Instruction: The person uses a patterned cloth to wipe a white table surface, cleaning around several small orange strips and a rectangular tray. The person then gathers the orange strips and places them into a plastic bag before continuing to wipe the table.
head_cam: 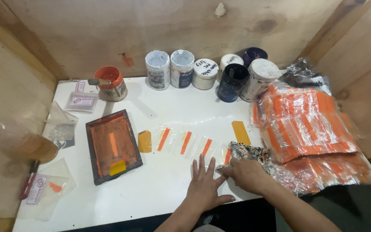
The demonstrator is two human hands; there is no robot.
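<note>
My left hand (204, 185) lies flat on the white table (159, 189), fingers spread, fingertips at the edge of a clear plastic pouch with an orange stripe (206, 147). My right hand (244, 172) is beside it, fingers curled onto another striped pouch (226, 156) and touching a patterned cloth (250, 153). Two more striped pouches (174, 140) lie in a row to the left.
A dark-framed printing screen (113, 146) with orange ink and a yellow squeegee lies at left. An open orange ink pot (112, 83) and several jars (207, 73) stand at the back. A pile of striped pouches (308, 129) fills the right. A bottle (13, 139) and small packets lie far left.
</note>
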